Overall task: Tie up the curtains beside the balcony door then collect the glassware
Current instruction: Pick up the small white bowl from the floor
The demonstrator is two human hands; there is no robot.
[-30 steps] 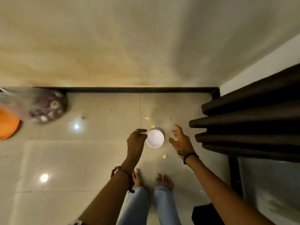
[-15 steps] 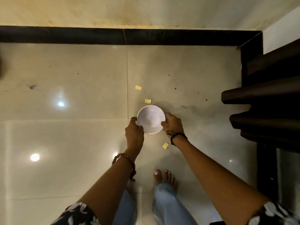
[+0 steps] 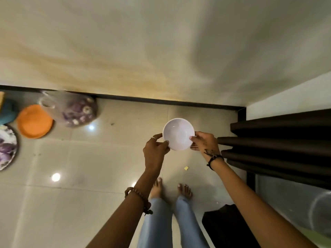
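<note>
Looking down from the head camera: a white bowl (image 3: 178, 134) is held in the air above the tiled floor (image 3: 100, 167), its open side toward the camera, gripped at the rim from both sides. The left hand (image 3: 155, 152) pinches the bowl's left edge between thumb and fingers; a ring shows on one finger and a beaded bracelet (image 3: 138, 198) sits on that wrist. The right hand (image 3: 205, 143) clasps the right edge, thumb over the rim, a dark cord band (image 3: 214, 159) on its wrist. Both grips are closed on the bowl.

Dark brown curtains (image 3: 279, 145) hang in folds just to the right of the right hand, near but not touching it. Bare feet and pale blue jeans (image 3: 186, 222) stand directly below the bowl. A small yellow scrap (image 3: 186, 168) lies on the floor between the forearms.

Far left, well apart from the bowl: an orange plate (image 3: 35, 121), a clear plastic bag (image 3: 69, 109) with purple-patterned contents, and a floral plate (image 3: 7, 147) at the frame edge. A dark skirting strip (image 3: 161, 101) runs along the wall base.
</note>
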